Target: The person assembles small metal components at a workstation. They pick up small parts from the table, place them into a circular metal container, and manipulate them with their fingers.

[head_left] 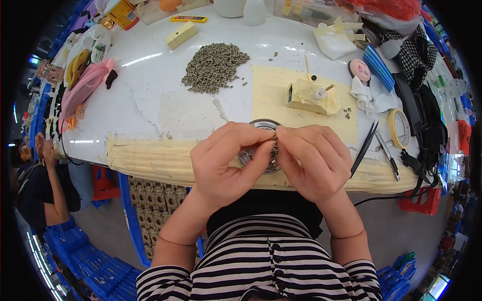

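My left hand (228, 163) and my right hand (316, 160) meet at the table's front edge, thumbs and forefingers pinched together. A small metal piece (274, 139) seems to be between the fingertips, mostly covered by them. Right below sits a round metal dish (265, 122) with small shiny parts in it, partly hidden by both hands. Black tweezers (366, 145) slant beside my right hand; whether that hand touches them I cannot tell. Farther off, a large heap of small metal parts (213, 67) lies on the white table.
A tape-wrapped block (314, 98) with sticks in it stands on a yellowish sheet (266, 80). To the right are a pen-like tool (389, 155) and a tape roll (399, 128). A pink mesh basket (85, 90) stands left. Below left, a blue crate (131, 220) holds metal parts; another person (45, 185) sits beyond.
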{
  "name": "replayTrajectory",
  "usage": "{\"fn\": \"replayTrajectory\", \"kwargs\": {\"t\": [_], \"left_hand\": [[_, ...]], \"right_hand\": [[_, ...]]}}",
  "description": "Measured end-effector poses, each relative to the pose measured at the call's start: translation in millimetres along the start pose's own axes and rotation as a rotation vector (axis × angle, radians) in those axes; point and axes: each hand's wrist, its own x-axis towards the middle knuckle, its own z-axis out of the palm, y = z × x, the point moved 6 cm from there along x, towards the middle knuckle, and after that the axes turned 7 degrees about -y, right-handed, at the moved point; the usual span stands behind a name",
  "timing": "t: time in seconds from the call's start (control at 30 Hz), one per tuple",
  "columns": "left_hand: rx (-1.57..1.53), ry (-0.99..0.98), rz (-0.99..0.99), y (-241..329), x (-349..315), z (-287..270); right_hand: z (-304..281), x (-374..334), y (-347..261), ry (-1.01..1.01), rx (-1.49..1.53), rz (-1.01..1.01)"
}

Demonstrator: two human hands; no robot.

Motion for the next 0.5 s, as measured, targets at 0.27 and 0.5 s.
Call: {"fn": "replayTrajectory", "kwargs": {"t": [0.27,0.5], "left_hand": [[-0.765,-0.052,-0.444,-21.6,-8.7,10.4],[0.077,0.011,0.003,0.2,0.4,-5.7]], "right_hand": [[-1.9,-3.2,-2.0,-0.012,-0.071,-0.024],[1.4,0.5,11.7,0.006,0.163,0.126]]}}
